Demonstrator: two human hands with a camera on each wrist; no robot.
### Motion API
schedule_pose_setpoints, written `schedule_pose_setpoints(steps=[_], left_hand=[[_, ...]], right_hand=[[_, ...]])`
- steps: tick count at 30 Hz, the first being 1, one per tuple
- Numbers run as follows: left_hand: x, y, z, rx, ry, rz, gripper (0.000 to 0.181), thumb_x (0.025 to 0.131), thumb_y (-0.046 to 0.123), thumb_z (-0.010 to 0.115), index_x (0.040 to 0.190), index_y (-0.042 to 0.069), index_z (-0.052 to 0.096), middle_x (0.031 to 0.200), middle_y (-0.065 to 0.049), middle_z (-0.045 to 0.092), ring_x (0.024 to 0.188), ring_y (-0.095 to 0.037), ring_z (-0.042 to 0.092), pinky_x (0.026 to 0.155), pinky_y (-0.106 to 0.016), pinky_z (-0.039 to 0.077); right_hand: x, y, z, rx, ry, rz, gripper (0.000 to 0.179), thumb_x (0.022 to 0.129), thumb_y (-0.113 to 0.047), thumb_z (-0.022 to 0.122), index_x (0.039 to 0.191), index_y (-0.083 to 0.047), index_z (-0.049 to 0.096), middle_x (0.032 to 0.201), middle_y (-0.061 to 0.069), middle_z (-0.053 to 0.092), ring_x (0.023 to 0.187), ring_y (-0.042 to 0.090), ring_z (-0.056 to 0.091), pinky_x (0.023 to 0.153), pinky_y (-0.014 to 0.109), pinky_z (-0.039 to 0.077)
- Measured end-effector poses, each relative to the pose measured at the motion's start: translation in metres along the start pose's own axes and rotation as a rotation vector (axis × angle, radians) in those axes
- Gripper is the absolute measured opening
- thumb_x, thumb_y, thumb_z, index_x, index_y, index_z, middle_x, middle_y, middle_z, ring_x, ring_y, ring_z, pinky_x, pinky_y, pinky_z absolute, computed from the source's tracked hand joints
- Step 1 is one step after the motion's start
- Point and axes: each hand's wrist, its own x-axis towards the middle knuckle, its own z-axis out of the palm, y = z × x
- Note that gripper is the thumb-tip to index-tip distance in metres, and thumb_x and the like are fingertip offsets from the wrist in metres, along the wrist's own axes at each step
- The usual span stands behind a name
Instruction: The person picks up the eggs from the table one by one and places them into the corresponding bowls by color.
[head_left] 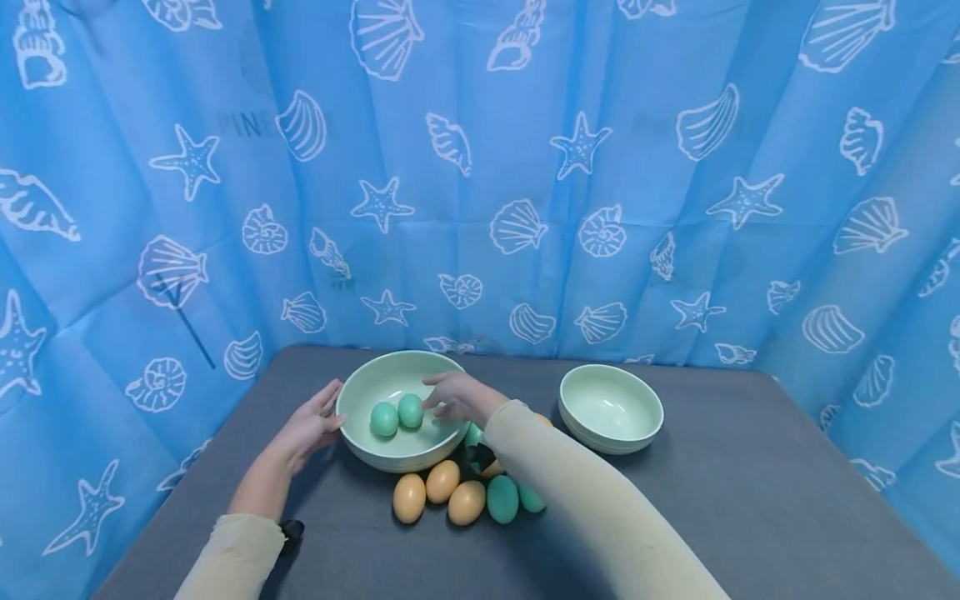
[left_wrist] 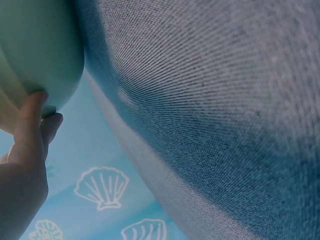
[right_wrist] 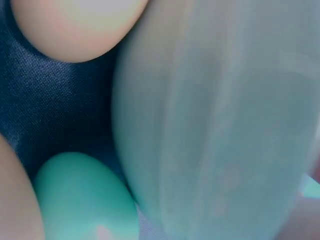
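Two green eggs (head_left: 385,419) sit side by side in the large bowl (head_left: 392,380), just left of the right hand (head_left: 456,397).
The right hand's fingers are loosely apart, with nothing visible in them; contact with the nearer egg is unclear. The left hand (head_left: 309,427), fingers extended, touches the bowl's opposite side. Orange eggs (head_left: 467,503) lie outside, on the near side.

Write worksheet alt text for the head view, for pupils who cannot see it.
A person's left hand touches a pale green bowl holding two green eggs; the right hand reaches in. Orange eggs and more green eggs lie just outside; a second bowl stands to the right.
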Motion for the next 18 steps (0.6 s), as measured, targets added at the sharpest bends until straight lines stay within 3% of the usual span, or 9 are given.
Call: schedule_pose_setpoints(steps=[4, 8, 18], left_hand=[[0.0, 0.0, -0.001, -0.006, -0.004, 0.003, 0.073, 0.105, -0.002, 0.039, 0.16, 0.006, -0.009, 0.167, -0.016, -0.009, 0.153, -0.041, 0.0, 0.119, -0.06, 0.023], [-0.001, 0.001, -0.002, -0.013, -0.003, 0.002, 0.073, 0.105, -0.003, 0.038, 0.16, 0.006, -0.009, 0.167, -0.016, -0.009, 0.153, -0.042, -0.001, 0.119, -0.059, 0.024], [-0.001, 0.002, -0.002, -0.014, -0.015, -0.01, 0.072, 0.105, -0.001, 0.038, 0.16, 0.005, -0.009, 0.167, -0.016, -0.009, 0.153, -0.042, -0.001, 0.119, -0.059, 0.024]], right_hand=[[-0.009, -0.001, -0.007, 0.007, 0.021, -0.034, 0.056, 0.094, 0.006, 0.063, 0.147, -0.009, 0.052, 0.151, 0.022, 0.043, 0.119, 0.037, 0.06, 0.101, 0.045, 0.053], [-0.019, -0.002, -0.016, 0.006, 0.018, -0.067, 0.057, 0.095, 0.004, 0.062, 0.149, -0.011, 0.05, 0.146, 0.024, 0.05, 0.123, 0.037, 0.06, 0.102, 0.044, 0.053], [-0.041, 0.005, -0.04, 0.135, -0.009, -0.105, 0.057, 0.097, 0.009, 0.054, 0.151, -0.009, 0.047, 0.15, 0.027, 0.046, 0.127, 0.039, 0.057, 0.109, 0.049, 0.046]])
